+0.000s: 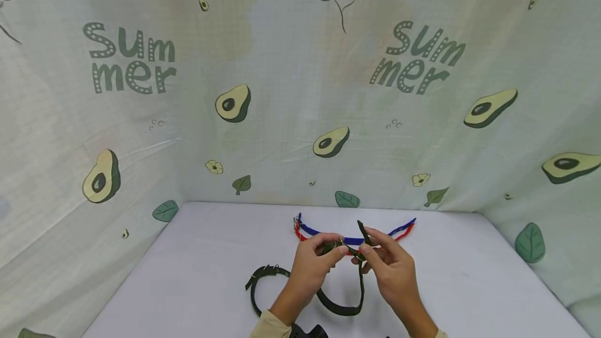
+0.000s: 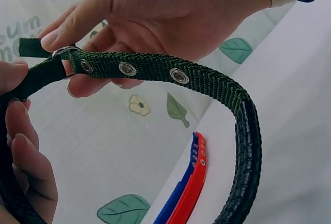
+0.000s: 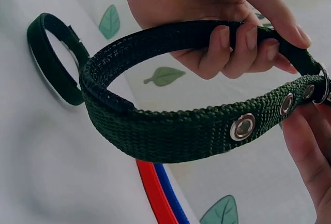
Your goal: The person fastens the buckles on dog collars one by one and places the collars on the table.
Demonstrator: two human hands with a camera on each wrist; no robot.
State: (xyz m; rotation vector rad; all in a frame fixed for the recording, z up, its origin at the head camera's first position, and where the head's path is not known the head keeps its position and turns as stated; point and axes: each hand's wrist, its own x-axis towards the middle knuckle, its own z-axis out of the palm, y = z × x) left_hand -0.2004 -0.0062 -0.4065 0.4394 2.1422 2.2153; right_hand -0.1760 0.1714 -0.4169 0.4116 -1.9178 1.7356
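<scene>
Both hands hold a dark green woven pet collar (image 1: 340, 311), its loop hanging below them in the head view. The left hand (image 1: 312, 260) pinches the strap beside a metal ring-like buckle (image 2: 64, 52). Silver eyelets (image 2: 179, 75) run along this part of the strap. The right hand (image 1: 394, 270) grips the other side, fingers curled round the padded band (image 3: 155, 35) and thumb close to the buckle. A short strap end (image 2: 33, 47) sticks out past the buckle in the left wrist view.
Another dark green collar (image 1: 253, 293) lies looped on the white table (image 1: 188, 275), left of the hands. Behind them lie a blue collar (image 1: 307, 230) and a red collar (image 1: 404, 234), side by side. A black object (image 1: 316, 332) shows at the bottom edge. Printed cloth (image 1: 281, 67) hangs behind the table.
</scene>
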